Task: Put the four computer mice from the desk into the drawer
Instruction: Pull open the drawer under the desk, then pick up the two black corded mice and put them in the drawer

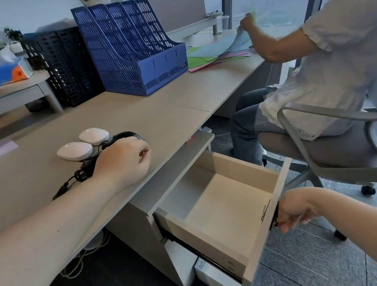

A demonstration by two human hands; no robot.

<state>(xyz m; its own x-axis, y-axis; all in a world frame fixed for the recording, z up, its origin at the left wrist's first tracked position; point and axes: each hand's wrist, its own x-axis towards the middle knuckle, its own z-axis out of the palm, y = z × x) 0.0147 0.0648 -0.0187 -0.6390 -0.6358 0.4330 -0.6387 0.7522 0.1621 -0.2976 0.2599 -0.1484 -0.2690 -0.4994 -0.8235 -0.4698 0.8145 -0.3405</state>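
Two white wireless mice (74, 151) (94, 136) lie side by side near the desk's (172, 110) front edge. Just right of them, touching their black neighbours, the left hand (123, 162) is curled over a black wired mouse (126, 136), its cable (76, 176) trailing left beneath the wrist; a second black mouse cannot be made out. Below the front edge the drawer (220, 202) stands pulled out, bare inside. The right hand (293, 209) grips its front panel, fingers hooked underneath.

Nothing here reads clearly. A small white paper tag (201, 264) on the white box under the open drawer carries handwritten marks, too small to make out. The blue-and-orange cardboard tissue box (0, 73) shows a round logo, illegible.
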